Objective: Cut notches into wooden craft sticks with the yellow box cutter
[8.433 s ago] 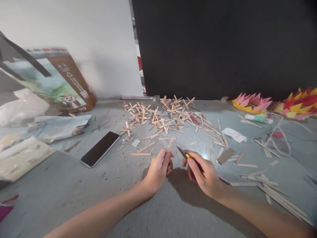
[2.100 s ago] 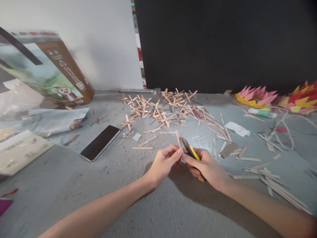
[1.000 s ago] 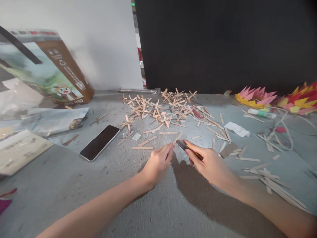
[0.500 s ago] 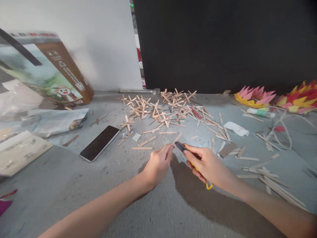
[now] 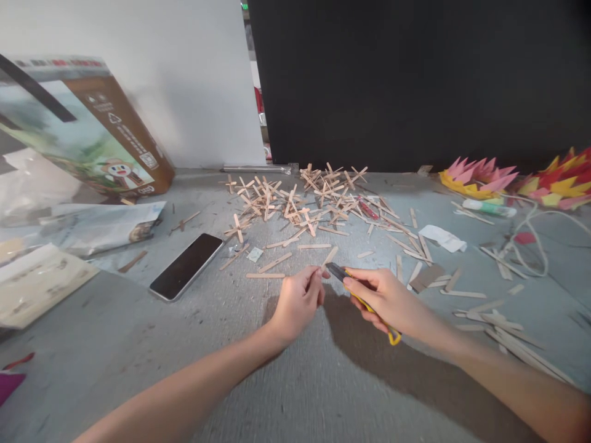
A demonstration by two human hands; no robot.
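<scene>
Near the middle of the table, my left hand (image 5: 300, 301) is closed, its thumb and fingers pinching a wooden craft stick (image 5: 330, 255) that points up and away from me. My right hand (image 5: 383, 301) wraps around a yellow and black utility knife (image 5: 364, 304). The knife's dark tip meets or nearly meets the stick just beside my left fingertips; the exact contact is too small to make out. Beyond both hands lies a pile of craft sticks (image 5: 290, 200), several of them joined into crosses. A few loose sticks (image 5: 265, 275) lie flat in front of my left hand.
A black phone (image 5: 187, 267) lies to the left, with a printed paper bag (image 5: 111, 135) and plastic packets (image 5: 101, 224) behind it. On the right are more craft sticks (image 5: 521, 347), a glue stick (image 5: 489, 208), a white cable (image 5: 545, 258) and paper crowns (image 5: 480, 178). A dark panel (image 5: 415, 80) stands behind.
The knife and my right hand have shifted very slightly to the right. My left hand has turned a little, still pinching the stick. The rest of the table is unchanged.
</scene>
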